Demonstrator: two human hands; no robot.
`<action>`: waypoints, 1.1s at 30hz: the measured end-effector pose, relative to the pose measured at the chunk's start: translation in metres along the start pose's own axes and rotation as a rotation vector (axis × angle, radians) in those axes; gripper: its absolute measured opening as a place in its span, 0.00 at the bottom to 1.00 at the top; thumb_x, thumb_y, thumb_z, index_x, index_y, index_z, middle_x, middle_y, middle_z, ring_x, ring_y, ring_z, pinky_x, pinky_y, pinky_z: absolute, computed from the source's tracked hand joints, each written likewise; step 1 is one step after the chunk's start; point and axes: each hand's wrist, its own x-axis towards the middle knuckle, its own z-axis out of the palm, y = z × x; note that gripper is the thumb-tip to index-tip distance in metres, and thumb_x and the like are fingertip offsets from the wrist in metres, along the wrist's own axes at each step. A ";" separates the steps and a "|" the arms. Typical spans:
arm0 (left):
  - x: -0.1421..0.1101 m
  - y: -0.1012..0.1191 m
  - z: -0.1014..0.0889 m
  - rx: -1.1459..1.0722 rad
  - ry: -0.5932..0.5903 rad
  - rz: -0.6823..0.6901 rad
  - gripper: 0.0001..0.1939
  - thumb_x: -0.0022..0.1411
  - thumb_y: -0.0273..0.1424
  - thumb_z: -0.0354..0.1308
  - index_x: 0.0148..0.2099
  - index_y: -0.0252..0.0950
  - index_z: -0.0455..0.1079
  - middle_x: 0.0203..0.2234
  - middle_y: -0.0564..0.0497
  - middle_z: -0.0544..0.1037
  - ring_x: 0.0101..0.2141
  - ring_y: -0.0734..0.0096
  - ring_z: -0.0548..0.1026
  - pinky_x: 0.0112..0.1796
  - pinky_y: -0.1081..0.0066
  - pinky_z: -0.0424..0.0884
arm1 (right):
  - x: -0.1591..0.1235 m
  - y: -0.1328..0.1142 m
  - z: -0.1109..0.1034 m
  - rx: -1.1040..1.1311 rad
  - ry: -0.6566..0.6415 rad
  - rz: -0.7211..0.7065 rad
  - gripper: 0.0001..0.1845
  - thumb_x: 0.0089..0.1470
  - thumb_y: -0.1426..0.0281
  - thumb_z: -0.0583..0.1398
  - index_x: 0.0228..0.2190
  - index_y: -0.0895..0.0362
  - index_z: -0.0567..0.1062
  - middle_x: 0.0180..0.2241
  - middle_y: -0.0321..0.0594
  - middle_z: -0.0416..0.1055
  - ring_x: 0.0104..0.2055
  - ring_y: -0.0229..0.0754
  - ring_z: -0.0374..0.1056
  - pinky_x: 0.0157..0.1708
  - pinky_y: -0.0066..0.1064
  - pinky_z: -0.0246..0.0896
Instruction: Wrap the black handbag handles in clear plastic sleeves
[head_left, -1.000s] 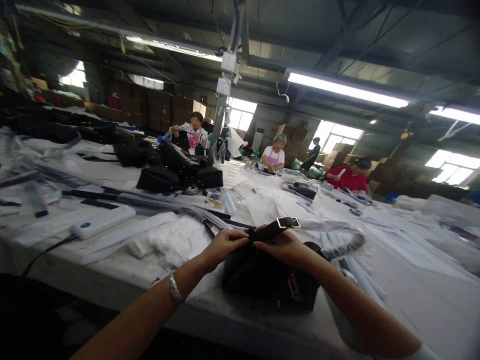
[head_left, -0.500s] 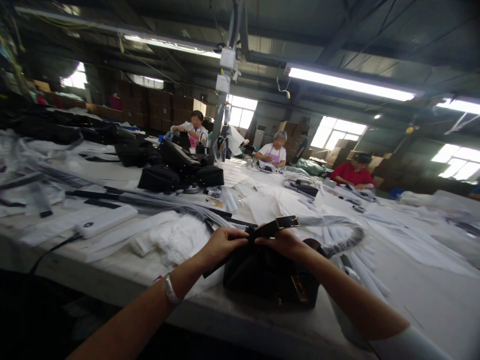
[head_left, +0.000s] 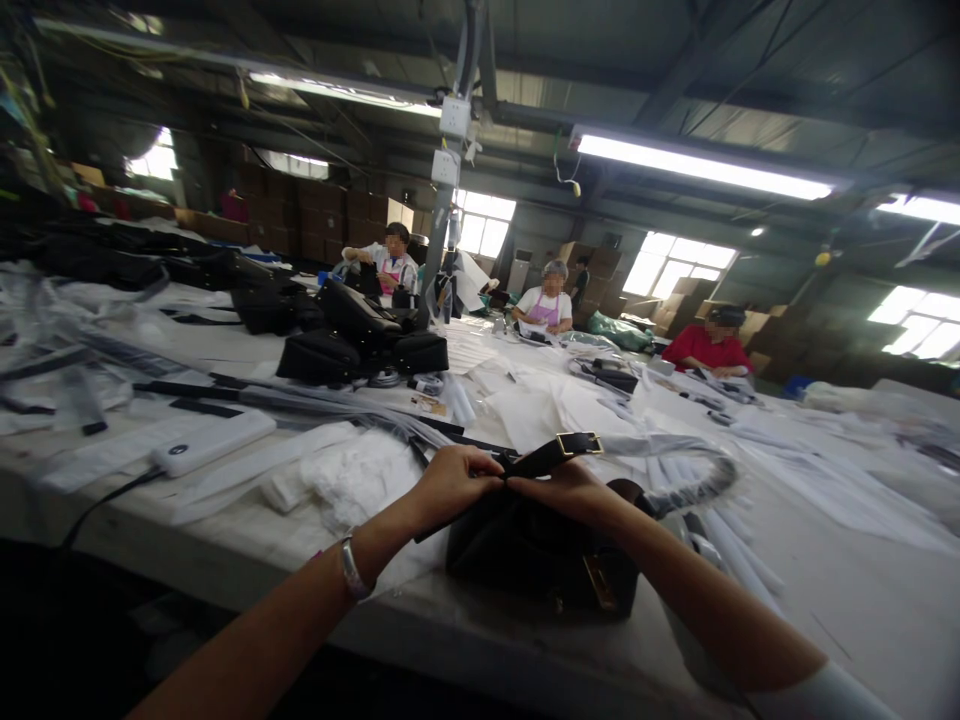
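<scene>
A black handbag (head_left: 525, 560) with gold-coloured hardware rests near the front edge of the table. Above its top, my left hand (head_left: 459, 487) pinches a black strap (head_left: 541, 460) between thumb and fingers. My right hand (head_left: 566, 492) grips the same strap close beside it, so the fingertips of both hands nearly meet. A gold buckle (head_left: 579, 444) sits on the strap just above my right hand. From there a handle wrapped in clear plastic (head_left: 701, 470) arches to the right. The part of the strap under my fingers is hidden.
Crumpled white wrapping (head_left: 337, 480) and a white device with a cable (head_left: 214, 443) lie to the left. Several black bags (head_left: 352, 330) are piled behind, near a metal post (head_left: 437, 240). White sheets (head_left: 555, 395) cover the table's middle. Several people work across the table.
My left hand has shifted slightly right and up along the strap, closer to my right hand. The buckle end has risen a little. The bag stays in place.
</scene>
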 end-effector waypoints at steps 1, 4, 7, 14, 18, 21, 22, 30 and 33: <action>0.000 0.000 -0.001 -0.016 -0.012 -0.008 0.07 0.49 0.27 0.66 0.33 0.35 0.81 0.28 0.49 0.82 0.33 0.61 0.79 0.37 0.67 0.72 | 0.000 -0.001 0.000 0.006 -0.004 -0.002 0.13 0.46 0.62 0.67 0.33 0.55 0.82 0.36 0.43 0.81 0.41 0.55 0.76 0.41 0.42 0.70; -0.001 -0.004 -0.004 -0.093 -0.058 -0.031 0.08 0.50 0.28 0.66 0.35 0.34 0.79 0.29 0.48 0.83 0.33 0.62 0.79 0.37 0.68 0.72 | -0.002 -0.004 0.002 0.037 -0.016 -0.024 0.13 0.47 0.62 0.66 0.34 0.56 0.81 0.35 0.42 0.81 0.39 0.52 0.76 0.38 0.39 0.71; -0.004 -0.009 -0.007 -0.166 -0.095 -0.043 0.10 0.51 0.30 0.67 0.38 0.33 0.78 0.32 0.47 0.83 0.35 0.63 0.79 0.39 0.68 0.72 | -0.003 -0.004 0.005 0.059 -0.018 -0.038 0.13 0.48 0.62 0.65 0.35 0.57 0.81 0.35 0.41 0.81 0.38 0.51 0.76 0.37 0.38 0.70; -0.006 -0.014 -0.006 -0.250 -0.094 -0.080 0.14 0.50 0.34 0.69 0.38 0.32 0.77 0.30 0.47 0.81 0.33 0.66 0.78 0.36 0.69 0.71 | -0.003 -0.002 0.005 0.057 0.010 -0.038 0.13 0.45 0.62 0.67 0.33 0.56 0.80 0.34 0.41 0.80 0.38 0.51 0.76 0.38 0.39 0.70; -0.005 -0.015 -0.004 -0.281 -0.089 -0.094 0.13 0.49 0.33 0.70 0.37 0.32 0.77 0.30 0.49 0.80 0.32 0.68 0.77 0.35 0.71 0.70 | -0.004 -0.004 0.007 0.063 0.020 -0.055 0.12 0.44 0.65 0.66 0.33 0.56 0.81 0.33 0.40 0.80 0.37 0.50 0.76 0.38 0.38 0.70; -0.005 -0.014 -0.002 -0.296 -0.075 -0.099 0.12 0.50 0.31 0.69 0.37 0.32 0.76 0.29 0.49 0.80 0.31 0.69 0.77 0.35 0.72 0.70 | -0.006 -0.004 0.011 0.081 0.026 -0.065 0.10 0.46 0.67 0.65 0.33 0.57 0.80 0.32 0.39 0.80 0.35 0.48 0.76 0.34 0.35 0.70; -0.006 -0.014 -0.001 -0.298 -0.068 -0.102 0.11 0.50 0.31 0.69 0.37 0.32 0.76 0.29 0.50 0.80 0.31 0.70 0.77 0.35 0.72 0.70 | -0.007 -0.004 0.012 0.088 0.031 -0.068 0.10 0.46 0.67 0.64 0.33 0.57 0.80 0.32 0.39 0.80 0.35 0.48 0.76 0.34 0.34 0.70; -0.004 -0.009 0.004 -0.284 -0.033 -0.143 0.09 0.48 0.27 0.69 0.33 0.31 0.74 0.26 0.51 0.79 0.29 0.71 0.76 0.32 0.73 0.69 | -0.012 -0.005 0.025 0.085 0.106 -0.078 0.10 0.48 0.66 0.63 0.34 0.57 0.79 0.34 0.40 0.80 0.37 0.48 0.76 0.35 0.33 0.70; -0.003 -0.009 0.003 -0.265 -0.037 -0.160 0.09 0.46 0.27 0.69 0.31 0.31 0.74 0.25 0.51 0.79 0.28 0.70 0.76 0.31 0.72 0.70 | -0.015 -0.006 0.026 0.043 0.149 -0.063 0.10 0.47 0.66 0.63 0.33 0.58 0.79 0.33 0.41 0.80 0.36 0.49 0.76 0.35 0.35 0.69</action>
